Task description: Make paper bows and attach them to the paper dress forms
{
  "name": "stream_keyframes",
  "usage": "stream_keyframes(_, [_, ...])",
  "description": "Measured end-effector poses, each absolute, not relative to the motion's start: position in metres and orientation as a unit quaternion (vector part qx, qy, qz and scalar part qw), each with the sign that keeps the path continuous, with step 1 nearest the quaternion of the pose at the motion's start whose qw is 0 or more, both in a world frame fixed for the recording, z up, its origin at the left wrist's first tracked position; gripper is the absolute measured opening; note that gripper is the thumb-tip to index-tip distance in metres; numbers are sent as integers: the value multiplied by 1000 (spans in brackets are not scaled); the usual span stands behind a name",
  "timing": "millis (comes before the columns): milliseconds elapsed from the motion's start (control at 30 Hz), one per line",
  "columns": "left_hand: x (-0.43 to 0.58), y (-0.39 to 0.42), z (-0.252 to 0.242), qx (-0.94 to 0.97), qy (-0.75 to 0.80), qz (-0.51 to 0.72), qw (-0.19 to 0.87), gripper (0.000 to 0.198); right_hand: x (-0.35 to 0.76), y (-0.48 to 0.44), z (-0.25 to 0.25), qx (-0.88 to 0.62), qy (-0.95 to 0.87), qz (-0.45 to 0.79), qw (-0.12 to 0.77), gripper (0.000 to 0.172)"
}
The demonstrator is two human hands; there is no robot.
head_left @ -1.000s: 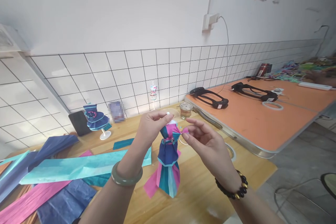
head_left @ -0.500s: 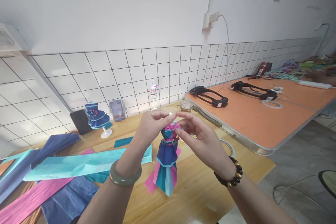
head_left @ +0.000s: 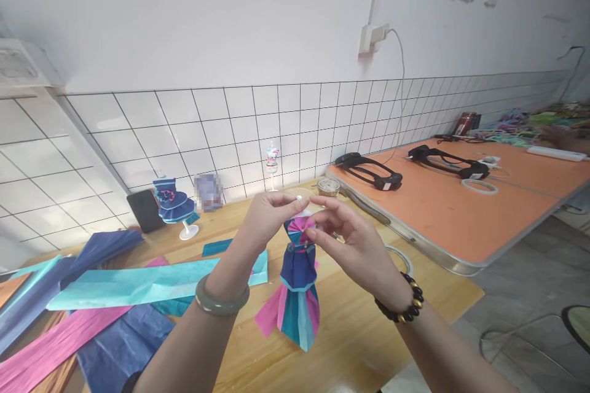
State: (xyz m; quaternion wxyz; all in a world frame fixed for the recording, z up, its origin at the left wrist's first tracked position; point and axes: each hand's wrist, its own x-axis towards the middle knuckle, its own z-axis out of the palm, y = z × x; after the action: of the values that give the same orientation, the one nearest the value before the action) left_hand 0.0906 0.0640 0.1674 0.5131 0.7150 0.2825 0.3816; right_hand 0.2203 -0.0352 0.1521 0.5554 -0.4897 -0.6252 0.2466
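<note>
A small mannequin wearing a paper dress (head_left: pixel 297 282) in navy, teal and pink is held up over the wooden table (head_left: pixel 350 338). My left hand (head_left: pixel 267 218) is pinched on the mannequin's white top and neck. My right hand (head_left: pixel 350 245) pinches the pink and teal pleated bodice at the chest from the right side. A green bangle sits on my left wrist and a black bead bracelet on my right.
Strips of teal (head_left: pixel 138 285), pink and navy crepe paper lie on the left. A finished blue dress on a stand (head_left: pixel 173 206), a dark phone (head_left: pixel 144 210), a tiny mannequin (head_left: pixel 272 163) and a glass jar (head_left: pixel 328 186) stand near the tiled wall. An orange table (head_left: pixel 461 209) holds black headsets and tape rings.
My right hand moved in from the pink bow end at the right to the bodice front. The dress stayed held up in my left hand.
</note>
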Motion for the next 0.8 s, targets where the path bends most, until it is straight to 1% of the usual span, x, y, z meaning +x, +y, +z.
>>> stream_keyframes(300, [92, 61, 168, 718, 273, 375, 519, 22, 222, -28, 147, -505, -604, 226, 574, 38])
stream_keyframes(567, [93, 61, 168, 721, 276, 375, 513, 22, 222, -27, 144, -519, -604, 203, 571, 38])
stream_keyframes(800, [93, 62, 167, 725, 280, 375, 505, 22, 221, -26, 145, -514, -592, 219, 581, 38])
